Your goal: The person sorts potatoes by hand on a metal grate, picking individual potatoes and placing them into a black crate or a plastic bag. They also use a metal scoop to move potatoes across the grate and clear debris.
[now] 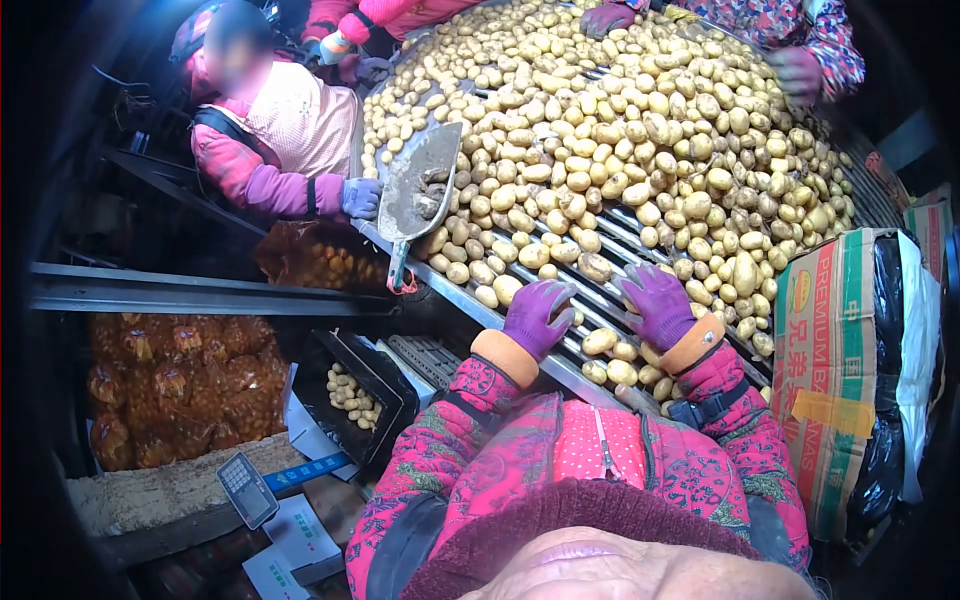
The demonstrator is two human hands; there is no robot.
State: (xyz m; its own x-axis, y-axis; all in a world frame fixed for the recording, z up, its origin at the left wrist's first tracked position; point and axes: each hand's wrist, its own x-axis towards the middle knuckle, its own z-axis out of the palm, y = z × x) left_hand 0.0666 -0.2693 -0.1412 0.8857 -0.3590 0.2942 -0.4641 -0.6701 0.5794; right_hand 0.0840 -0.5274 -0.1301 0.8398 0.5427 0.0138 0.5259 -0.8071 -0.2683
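Observation:
My left hand (540, 316), in a purple glove, rests over the front edge of a metal roller table (628, 236). Its fingers are bent but apart, pointing right, and I see nothing held in them. Opposite it, my right hand (658, 304), gloved alike, lies with fingers spread over the bars and touches the edge of the potato heap. Loose potatoes (622, 350) lie between my wrists, close to the front edge. The large heap of potatoes (640, 150) spreads across the table beyond both hands.
A dustpan (425, 170) holding dark lumps lies on the table's left edge by a co-worker's gloved hand (361, 198). Other workers' gloved hands (797, 74) are at the far side. A cardboard box (825, 375) stands right; net sacks (190, 390) and a scale display (247, 490) are left.

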